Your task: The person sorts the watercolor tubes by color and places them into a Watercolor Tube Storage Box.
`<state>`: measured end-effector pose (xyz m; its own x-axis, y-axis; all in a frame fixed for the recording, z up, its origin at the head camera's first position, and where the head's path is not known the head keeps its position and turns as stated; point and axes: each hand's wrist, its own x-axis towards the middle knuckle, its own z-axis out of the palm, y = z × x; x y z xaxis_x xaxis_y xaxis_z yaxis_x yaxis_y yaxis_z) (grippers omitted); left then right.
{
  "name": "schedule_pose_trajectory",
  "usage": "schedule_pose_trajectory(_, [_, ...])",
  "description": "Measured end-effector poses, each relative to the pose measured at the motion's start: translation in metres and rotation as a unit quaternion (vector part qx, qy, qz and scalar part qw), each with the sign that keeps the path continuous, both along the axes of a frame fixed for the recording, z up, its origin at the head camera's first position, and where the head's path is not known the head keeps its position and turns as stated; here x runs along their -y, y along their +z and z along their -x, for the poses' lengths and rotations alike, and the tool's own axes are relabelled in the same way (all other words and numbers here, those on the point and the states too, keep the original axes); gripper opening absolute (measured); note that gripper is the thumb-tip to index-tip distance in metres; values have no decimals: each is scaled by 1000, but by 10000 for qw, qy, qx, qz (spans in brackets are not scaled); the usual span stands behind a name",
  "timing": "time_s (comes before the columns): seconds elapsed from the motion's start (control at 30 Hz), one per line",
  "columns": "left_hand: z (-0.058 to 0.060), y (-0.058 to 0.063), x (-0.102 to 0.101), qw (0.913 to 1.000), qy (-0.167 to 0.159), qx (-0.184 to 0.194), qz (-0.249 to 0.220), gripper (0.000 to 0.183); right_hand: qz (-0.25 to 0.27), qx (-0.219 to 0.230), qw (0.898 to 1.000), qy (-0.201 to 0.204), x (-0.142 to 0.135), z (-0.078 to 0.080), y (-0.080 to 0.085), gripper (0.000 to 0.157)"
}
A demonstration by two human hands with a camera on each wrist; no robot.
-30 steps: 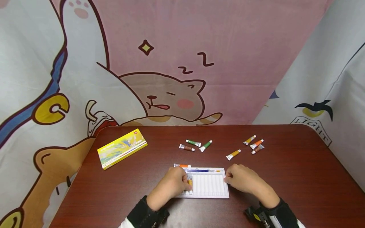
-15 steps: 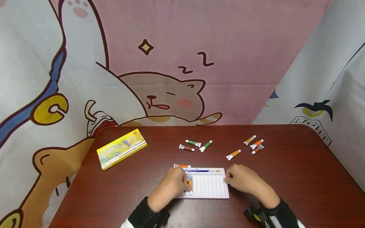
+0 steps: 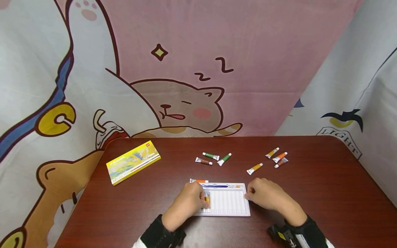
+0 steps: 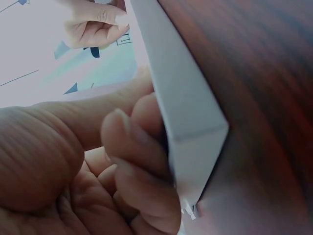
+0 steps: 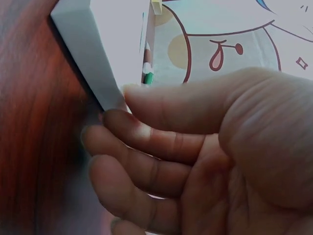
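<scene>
Trouble, as I judge it, would start at the white ribbed paint tray (image 3: 229, 203), lying flat on the brown tabletop (image 3: 155, 208) between both hands. Right hand (image 3: 264, 194): thumb and forefinger pinch the tray's right edge, the other fingers loosely bent; an uneven tug or lift there could tilt the tray and send the blue-handled paintbrush (image 3: 217, 186) sliding along its far edge. Left hand (image 3: 188, 200): fingers curled at the tray's left end, thumb against the yellow-banded paint tube (image 3: 207, 199) inside; whether they pinch it or only press it I cannot tell. Pressing off-centre might pop that tube out of line, and hard squeezing could dent it. Knuckles could also nudge the orange paint tube (image 3: 200, 181) lying just beyond the tray. As for writing, the yellow carton (image 3: 133, 162) carries a "12" near its lower left corner, while its red logo patch (image 3: 147, 145) is too small to read; so are the tube labels. Clearest lettering is on the printed wall cloth (image 3: 257, 69): "LIGHT" on a banner, plus two sleepy Z shapes above the cartoon animal.
</scene>
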<state>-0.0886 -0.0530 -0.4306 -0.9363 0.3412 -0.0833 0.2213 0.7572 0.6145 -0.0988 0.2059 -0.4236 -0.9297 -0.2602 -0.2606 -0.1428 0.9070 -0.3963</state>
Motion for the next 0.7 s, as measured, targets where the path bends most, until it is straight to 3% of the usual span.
schedule_pose_trajectory(0.13, [0, -1, 0, 10000, 33, 87, 21, 38, 38, -299, 9995, -19, -5, 6, 0, 27])
schedule_pose_trajectory(0.23, [0, -1, -1, 9999, 36, 107, 20, 37, 156, -889, 9959, 48, -8, 12, -2, 15])
schedule_pose_trajectory(0.33, [0, -2, 0, 10000, 16, 49, 13, 37, 317, -1758, 9837, 190, -12, 18, -7, 5])
schedule_pose_trajectory(0.47, [1, -2, 0, 10000, 13, 46, 7, 37, 403, -2681, 9614, 474, -18, 27, -13, 18])
schedule_pose_trajectory(0.57, [1, -2, 0, 10000, 36, 81, 9, 38, 260, -2861, 9555, 663, -25, 32, -18, 32])
schedule_pose_trajectory(0.7, [1, -1, 0, 10000, 65, 47, 26, 38, -55, -2674, 9612, 669, -32, 35, -25, 43])
